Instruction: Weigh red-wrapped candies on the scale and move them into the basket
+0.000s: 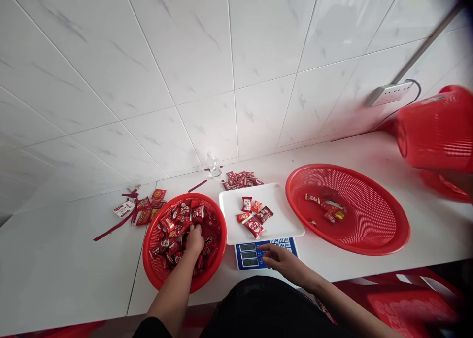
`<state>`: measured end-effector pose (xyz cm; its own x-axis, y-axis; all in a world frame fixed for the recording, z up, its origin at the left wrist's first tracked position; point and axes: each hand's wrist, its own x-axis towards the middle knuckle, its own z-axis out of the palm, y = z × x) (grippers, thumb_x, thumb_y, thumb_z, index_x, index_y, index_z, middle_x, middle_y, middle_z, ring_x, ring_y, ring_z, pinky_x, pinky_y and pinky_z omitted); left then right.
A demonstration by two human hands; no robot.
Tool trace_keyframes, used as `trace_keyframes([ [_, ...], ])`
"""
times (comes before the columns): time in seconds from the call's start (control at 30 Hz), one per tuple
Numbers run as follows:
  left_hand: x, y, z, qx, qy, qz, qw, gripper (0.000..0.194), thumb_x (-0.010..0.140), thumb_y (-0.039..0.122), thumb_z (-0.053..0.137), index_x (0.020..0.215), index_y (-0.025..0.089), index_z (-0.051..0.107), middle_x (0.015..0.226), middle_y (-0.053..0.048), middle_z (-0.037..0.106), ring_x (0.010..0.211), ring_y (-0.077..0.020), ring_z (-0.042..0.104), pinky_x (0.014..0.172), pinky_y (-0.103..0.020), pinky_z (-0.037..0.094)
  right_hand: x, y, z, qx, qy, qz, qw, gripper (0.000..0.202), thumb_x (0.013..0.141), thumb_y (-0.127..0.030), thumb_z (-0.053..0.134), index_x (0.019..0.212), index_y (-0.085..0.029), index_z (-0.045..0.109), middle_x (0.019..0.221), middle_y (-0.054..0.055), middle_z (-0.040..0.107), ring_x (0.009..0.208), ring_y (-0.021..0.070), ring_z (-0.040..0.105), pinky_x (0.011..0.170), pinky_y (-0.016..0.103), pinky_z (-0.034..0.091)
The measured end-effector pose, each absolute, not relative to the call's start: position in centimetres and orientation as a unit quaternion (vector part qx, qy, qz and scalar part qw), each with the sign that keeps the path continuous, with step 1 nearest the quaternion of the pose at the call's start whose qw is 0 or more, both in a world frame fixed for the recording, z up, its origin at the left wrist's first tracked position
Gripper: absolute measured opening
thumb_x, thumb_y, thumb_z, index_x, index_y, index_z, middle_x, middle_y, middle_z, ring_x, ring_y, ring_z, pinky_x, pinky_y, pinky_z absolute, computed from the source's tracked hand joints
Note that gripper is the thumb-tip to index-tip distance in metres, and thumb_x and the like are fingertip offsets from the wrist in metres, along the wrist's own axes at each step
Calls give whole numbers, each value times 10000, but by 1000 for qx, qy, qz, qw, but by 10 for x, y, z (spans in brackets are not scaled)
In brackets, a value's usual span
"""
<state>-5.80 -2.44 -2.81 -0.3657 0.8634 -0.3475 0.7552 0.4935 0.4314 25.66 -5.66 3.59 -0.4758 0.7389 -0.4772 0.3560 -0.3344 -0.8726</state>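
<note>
My left hand (195,239) reaches into a round red plastic basket (149,271) full of red-wrapped candies (172,244). Its fingers curl down among the wrappers, so what they grip is hidden. Over the blue keypad of a digital scale (244,264) hovers my right hand (277,259), fingers apart and holding nothing. On the scale's white tray (283,207) lie several wrapped candies (254,226) in red and dark red. To the right, a wide oval red basket (391,224) holds a few small packets (332,210).
Behind the tray lies a pile of candies (242,180) near a small clear glass object (214,166). Dark red ribbon, tags and packets (143,211) lie at left. Another person's hand (456,181) is by a blurred, tilted red basket (436,131). A power strip (389,94) is against the tiled wall.
</note>
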Motion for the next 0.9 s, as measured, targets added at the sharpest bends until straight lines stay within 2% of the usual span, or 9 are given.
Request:
trace_keyframes([
  [0.1,-68,-30,-25,461,807,195,313,133,648,67,516,700,187,491,805,-33,574,765,-159,555,678,-256,393,258,-56,34,-492,-553,656,151,409,764,-437,536,1089,-190,566,839,31,612,784,177,574,739,326,461],
  [0.17,-73,-36,-21,437,789,264,342,121,650,111,544,715,195,485,767,-14,568,758,-151,561,663,-240,409,259,-55,32,-494,-549,657,153,407,762,-437,541,1088,-196,567,861,34,616,801,181,578,747,330,463],
  [0.33,-76,-44,-2,379,744,396,384,271,677,279,596,916,189,505,947,-61,590,900,-169,577,760,-277,444,253,-53,26,-487,-550,660,158,415,747,-430,560,1078,-178,567,811,25,603,773,178,581,737,337,468],
  [0.5,-66,-42,25,300,697,475,446,391,640,312,679,984,200,529,959,-56,610,943,-173,577,849,-310,435,245,-49,23,-473,-557,666,152,447,735,-440,577,1086,-163,562,800,20,591,749,164,578,720,330,467],
  [0.63,-44,-41,45,273,644,478,532,422,629,337,710,998,212,548,953,-45,630,935,-173,587,855,-315,439,238,-46,37,-457,-547,686,151,483,722,-507,581,1074,-176,567,824,25,604,759,167,589,718,327,467],
  [0.77,-1,-45,52,339,572,411,624,413,628,340,717,976,185,558,868,-41,635,853,-170,605,808,-315,454,226,-44,51,-406,-514,739,158,545,715,-597,548,1063,-178,559,882,43,632,760,164,600,693,316,469],
  [0.9,43,-50,50,405,545,345,648,392,638,352,703,968,183,574,899,-49,605,785,-157,595,740,-296,460,219,-45,48,-411,-499,744,168,479,698,-630,545,811,-165,564,658,-6,599,614,130,574,597,272,448],
])
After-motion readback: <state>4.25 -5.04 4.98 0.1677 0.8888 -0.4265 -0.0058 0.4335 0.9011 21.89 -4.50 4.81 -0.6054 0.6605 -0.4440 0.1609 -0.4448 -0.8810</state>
